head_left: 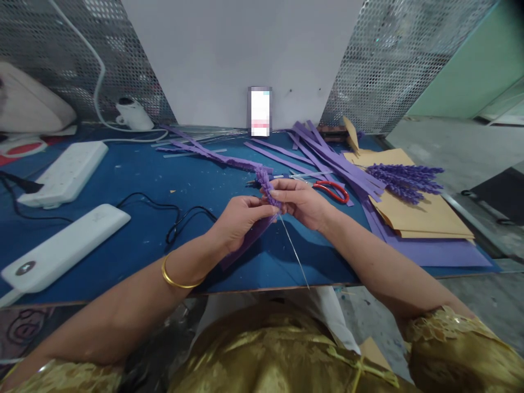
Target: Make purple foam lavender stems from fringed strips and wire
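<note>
Between my two hands is a purple paper lavender stem [265,181], its fringed head tilted up and away from me. Its thin wire [295,252] runs down toward the table's front edge. My left hand [243,221] pinches the lower part of the head, where a purple paper strip [248,243] trails below the fingers. My right hand [301,203] is closed on the head's right side, thumb and fingers pressed together. Just behind the hands lies a dark blue tool with a pointed tip [252,182], partly hidden.
Red-handled scissors [333,191] and cut purple strips [327,155] lie to the right. Finished lavender stems [405,177] rest on brown paper [426,221]. At left are a power strip [65,173], a long white device [67,248] and a black cable [176,218]. A lit phone [260,112] stands behind.
</note>
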`<state>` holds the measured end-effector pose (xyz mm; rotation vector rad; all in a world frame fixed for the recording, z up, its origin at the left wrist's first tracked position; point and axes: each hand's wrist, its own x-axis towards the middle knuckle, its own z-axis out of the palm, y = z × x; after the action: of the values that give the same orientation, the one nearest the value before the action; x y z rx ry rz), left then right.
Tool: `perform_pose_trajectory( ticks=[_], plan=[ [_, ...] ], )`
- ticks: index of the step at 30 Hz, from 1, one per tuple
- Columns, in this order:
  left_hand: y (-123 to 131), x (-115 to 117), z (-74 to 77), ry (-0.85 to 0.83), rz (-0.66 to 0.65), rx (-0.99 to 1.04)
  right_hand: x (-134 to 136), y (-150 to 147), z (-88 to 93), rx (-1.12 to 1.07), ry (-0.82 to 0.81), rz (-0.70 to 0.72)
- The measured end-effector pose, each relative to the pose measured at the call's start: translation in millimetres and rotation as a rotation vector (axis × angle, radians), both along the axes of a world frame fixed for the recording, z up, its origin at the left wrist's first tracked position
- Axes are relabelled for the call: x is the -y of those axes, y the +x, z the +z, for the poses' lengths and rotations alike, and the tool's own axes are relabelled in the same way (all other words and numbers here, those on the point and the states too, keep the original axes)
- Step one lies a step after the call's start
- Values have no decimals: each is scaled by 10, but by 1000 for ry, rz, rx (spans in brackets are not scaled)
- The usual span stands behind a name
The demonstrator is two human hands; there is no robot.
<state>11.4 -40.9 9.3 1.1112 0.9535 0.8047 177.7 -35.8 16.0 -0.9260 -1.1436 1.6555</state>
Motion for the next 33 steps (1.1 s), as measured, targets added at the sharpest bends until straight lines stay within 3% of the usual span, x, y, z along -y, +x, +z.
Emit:
perform_pose_trajectory(
  ticks=[18,25,33],
  plan=[
    [3,25,37,-51,-36,-3,-33,25,-65,35,65,21],
    [-5,-4,44,-152,-15,93,-77,113,-24,-47,98,202],
    [-50,-40,67,-111,-121,112,-83,164,-1,-48,62,144]
  ],
)
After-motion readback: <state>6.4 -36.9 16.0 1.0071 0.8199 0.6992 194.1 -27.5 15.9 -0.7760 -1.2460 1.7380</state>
